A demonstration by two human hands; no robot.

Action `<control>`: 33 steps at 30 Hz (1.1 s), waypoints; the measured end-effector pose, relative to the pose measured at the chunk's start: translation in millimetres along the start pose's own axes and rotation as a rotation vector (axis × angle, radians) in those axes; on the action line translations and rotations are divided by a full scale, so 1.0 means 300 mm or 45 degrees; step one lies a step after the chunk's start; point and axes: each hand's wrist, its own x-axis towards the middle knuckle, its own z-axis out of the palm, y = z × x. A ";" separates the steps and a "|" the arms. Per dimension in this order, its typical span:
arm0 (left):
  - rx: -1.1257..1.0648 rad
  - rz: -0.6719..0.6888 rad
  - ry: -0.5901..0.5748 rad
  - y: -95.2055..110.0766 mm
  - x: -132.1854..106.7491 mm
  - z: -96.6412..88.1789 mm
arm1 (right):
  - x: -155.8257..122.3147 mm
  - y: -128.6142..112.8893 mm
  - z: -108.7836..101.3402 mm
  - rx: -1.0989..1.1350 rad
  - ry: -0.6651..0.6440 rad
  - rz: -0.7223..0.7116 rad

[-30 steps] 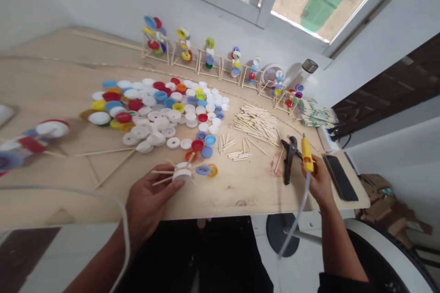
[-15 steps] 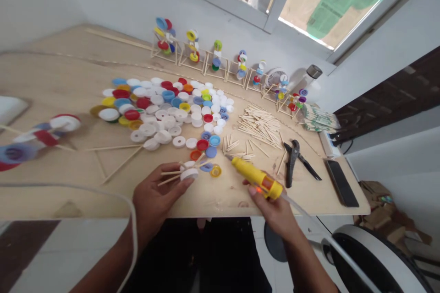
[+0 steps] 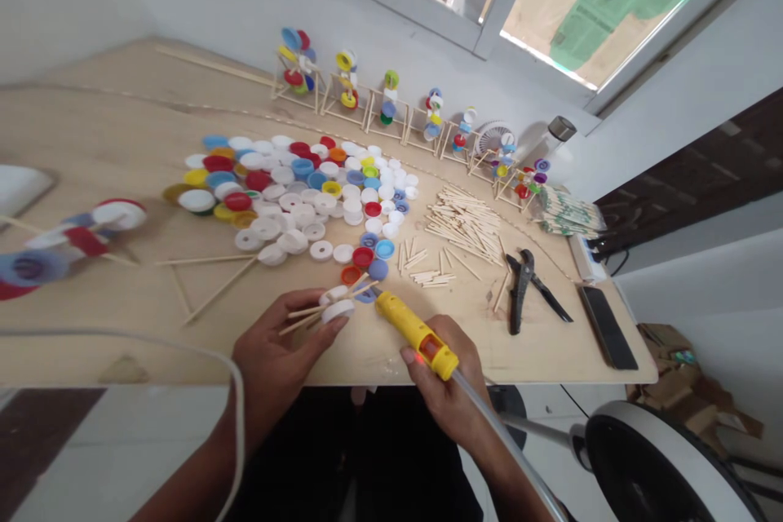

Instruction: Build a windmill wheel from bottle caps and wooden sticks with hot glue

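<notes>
A pale wooden tabletop [image 3: 91, 122] under a window carries the work. The left hand [image 3: 275, 351] pinches a white bottle cap [image 3: 338, 311] with thin sticks radiating from it and presses it flat, likely to steady it. The right hand [image 3: 449, 387] is closed round a yellow glue gun [image 3: 416, 333], its nozzle aimed at that cap, just off the left fingertips. Loose bottle caps [image 3: 294, 196] lie beyond the left hand, pliers [image 3: 519, 289] beyond the right. No writing is readable.
</notes>
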 end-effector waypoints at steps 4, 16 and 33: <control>0.057 0.024 -0.005 -0.003 0.001 -0.004 | -0.004 0.007 0.009 -0.021 0.015 -0.009; 0.155 0.075 0.016 -0.013 0.008 -0.008 | 0.005 0.009 0.018 -0.112 0.040 -0.054; 0.149 0.066 0.024 -0.003 0.004 -0.011 | 0.008 0.013 0.024 -0.197 0.091 -0.108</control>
